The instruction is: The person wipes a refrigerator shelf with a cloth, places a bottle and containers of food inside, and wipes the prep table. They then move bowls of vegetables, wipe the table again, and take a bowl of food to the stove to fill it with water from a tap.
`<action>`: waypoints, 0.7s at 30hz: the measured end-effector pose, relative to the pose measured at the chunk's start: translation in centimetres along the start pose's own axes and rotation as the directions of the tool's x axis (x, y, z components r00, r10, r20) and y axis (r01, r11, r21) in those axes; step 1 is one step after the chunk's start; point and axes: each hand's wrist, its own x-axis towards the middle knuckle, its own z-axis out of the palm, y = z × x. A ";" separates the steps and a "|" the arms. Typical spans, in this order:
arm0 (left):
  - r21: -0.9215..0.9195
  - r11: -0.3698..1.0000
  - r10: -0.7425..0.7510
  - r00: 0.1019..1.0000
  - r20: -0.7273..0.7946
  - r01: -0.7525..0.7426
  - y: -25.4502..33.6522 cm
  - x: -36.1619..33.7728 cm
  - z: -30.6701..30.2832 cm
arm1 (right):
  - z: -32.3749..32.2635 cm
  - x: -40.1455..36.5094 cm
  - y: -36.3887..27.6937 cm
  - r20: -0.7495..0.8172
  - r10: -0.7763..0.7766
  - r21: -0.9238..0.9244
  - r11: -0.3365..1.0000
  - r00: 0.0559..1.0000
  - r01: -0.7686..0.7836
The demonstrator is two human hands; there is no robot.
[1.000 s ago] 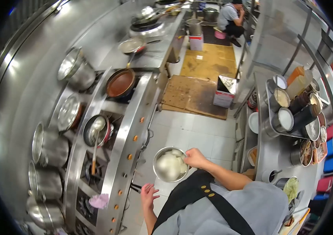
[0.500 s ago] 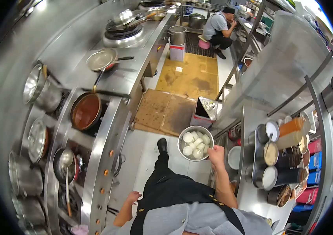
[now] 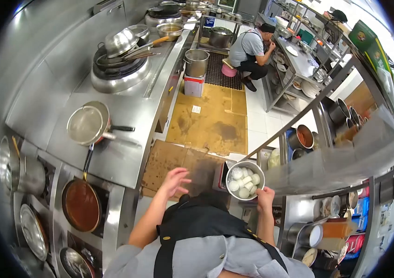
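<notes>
View: head camera, looking down a narrow kitchen aisle, with the person's grey shirt and dark apron at the bottom edge.

Right hand: the right hand (image 3: 265,197) is raised in front of the body, fingers closed on the near rim of a metal bowl (image 3: 244,162).

Bowl: held level in the air over the aisle floor, just beside the steel rack (image 3: 299,121) on the right. It holds white round pieces (image 3: 243,180).

Left hand: the left hand (image 3: 174,180) is lifted and holds nothing, fingers open and spread. It hangs above the flattened cardboard (image 3: 206,120) on the floor, near the bowl but not touching it.

Left side: a long steel table (image 3: 127,106) with burners. On it are a pan of red-brown sauce (image 3: 81,205), a pan with a see-through lid (image 3: 88,123) and, farther off, a wok (image 3: 120,41).

Right side: tubs and bottles (image 3: 327,231) stand on the lower rack.

Far end: another person (image 3: 250,48) crouches on the floor, well apart, beside a steel pot on a box (image 3: 196,62).
</notes>
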 end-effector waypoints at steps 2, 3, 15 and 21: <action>0.271 0.961 0.031 0.997 0.067 -0.048 4.6 5.0 2.4 | 1.9 3.1 -1.5 -0.055 -0.006 0.004 1.000 0.998 0.007; 0.277 0.960 0.023 0.998 0.062 -0.039 6.3 7.4 3.5 | 3.1 4.5 -3.1 -0.093 0.033 0.063 0.998 0.995 -0.027; 0.521 0.768 0.126 0.884 0.450 -0.374 25.4 37.0 10.0 | 20.5 39.3 -14.4 -0.030 -0.085 -0.004 0.996 0.996 0.085; 0.597 0.469 0.786 0.616 0.054 -0.651 40.1 46.6 12.6 | 35.8 54.4 -25.0 0.331 -0.171 -0.021 0.982 0.928 0.189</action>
